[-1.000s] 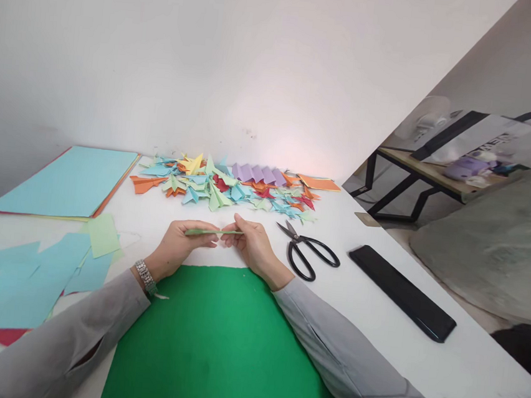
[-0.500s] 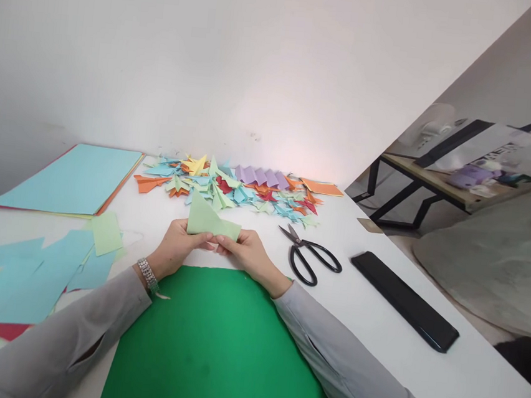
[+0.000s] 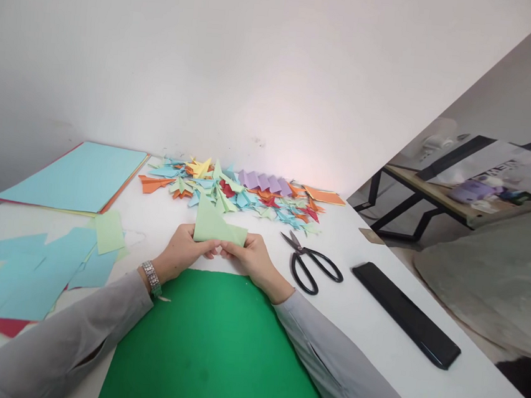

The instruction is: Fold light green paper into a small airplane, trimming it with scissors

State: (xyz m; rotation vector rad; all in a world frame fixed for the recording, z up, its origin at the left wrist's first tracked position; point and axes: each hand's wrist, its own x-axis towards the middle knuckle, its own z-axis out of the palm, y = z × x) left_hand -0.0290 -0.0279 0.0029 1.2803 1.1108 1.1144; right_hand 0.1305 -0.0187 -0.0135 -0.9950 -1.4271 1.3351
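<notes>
A light green sheet of folded paper (image 3: 216,225) is held up between my two hands, with a tall pointed part on its left and a lower part on its right. My left hand (image 3: 185,249) pinches its lower left edge, thumb in front and fingers behind. At the lower right edge, my right hand (image 3: 251,257) grips it in the same way, and the two thumbs nearly meet. Just below the hands begins a green mat (image 3: 218,344). Behind the paper lies a heap of small folded paper pieces (image 3: 247,198) in several colours.
Black-handled scissors (image 3: 309,262) lie right of my hands, blades partly apart. Farther right is a long black case (image 3: 404,314). A stack of coloured sheets (image 3: 75,174) sits at the back left, with loose cut paper (image 3: 56,273) in front. Beyond the table stands a wooden shelf (image 3: 435,189).
The view has shifted slightly. Both hands still hold the green paper, and the thumbs have drawn a little apart along its lower edge.
</notes>
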